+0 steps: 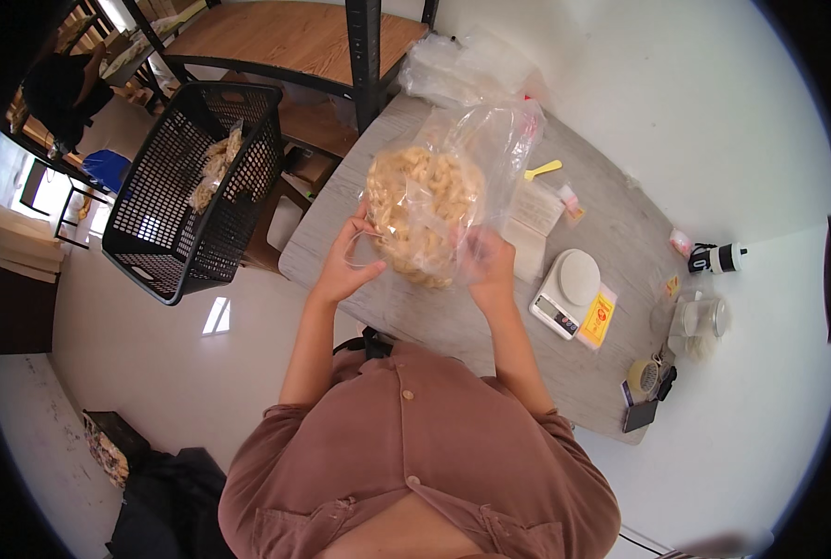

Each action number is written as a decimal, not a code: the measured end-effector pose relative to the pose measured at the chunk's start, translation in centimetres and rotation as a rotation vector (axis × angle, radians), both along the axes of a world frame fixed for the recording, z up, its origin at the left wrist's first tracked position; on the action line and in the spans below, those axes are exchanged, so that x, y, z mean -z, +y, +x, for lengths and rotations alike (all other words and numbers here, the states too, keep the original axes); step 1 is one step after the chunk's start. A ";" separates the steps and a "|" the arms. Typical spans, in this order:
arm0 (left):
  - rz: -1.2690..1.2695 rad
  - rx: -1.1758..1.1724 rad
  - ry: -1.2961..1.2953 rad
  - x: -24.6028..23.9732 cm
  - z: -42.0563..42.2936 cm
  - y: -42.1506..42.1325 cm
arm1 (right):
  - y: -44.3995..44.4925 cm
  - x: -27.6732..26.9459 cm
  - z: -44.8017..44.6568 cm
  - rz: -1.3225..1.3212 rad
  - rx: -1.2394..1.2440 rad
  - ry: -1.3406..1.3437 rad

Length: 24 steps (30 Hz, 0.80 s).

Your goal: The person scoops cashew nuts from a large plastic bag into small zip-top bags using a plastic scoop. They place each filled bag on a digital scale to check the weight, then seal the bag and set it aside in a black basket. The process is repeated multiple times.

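Observation:
A clear plastic bag (426, 209) full of pale yellow, curled snack pieces is in front of me over the grey wood-look table (450, 321). My left hand (345, 265) is at the bag's left side, its fingertips against the plastic. A thin pale loop, like a rubber band (349, 246), hangs across its thumb and fingers. On the bag's other side, my right hand (489, 269) has bent fingers on the clear film; the plastic partly covers them. The bag's loose upper part spreads towards the back of the table.
Right of the bag are a white digital kitchen scale (562, 293), yellow-and-pink labels (598, 318), an open notebook (527, 223) and a yellow spoon (544, 170). Tape (643, 376) and a jar (698, 318) line the wall side. A black crate (191, 189) holds bagged snacks. A person (73, 98) is beyond.

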<state>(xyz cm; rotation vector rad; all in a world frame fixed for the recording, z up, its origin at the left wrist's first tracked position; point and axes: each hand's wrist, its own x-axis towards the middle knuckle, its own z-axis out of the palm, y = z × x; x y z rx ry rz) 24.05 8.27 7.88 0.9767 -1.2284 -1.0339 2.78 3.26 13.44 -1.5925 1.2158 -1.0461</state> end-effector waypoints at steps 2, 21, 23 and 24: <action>0.000 -0.014 -0.048 -0.4 -0.1 0.1 | -0.3 0.5 0.1 0.007 0.000 0.017; -0.160 -0.053 -0.284 -3.8 -0.4 -0.7 | -0.5 0.5 0.1 0.314 0.025 -0.288; -0.178 -0.140 -0.102 -3.7 -0.8 -0.1 | -0.7 0.6 -0.3 0.357 0.073 -0.414; -0.184 -0.181 -0.017 -3.6 -1.1 0.3 | -0.7 0.6 -0.6 0.388 0.121 -0.461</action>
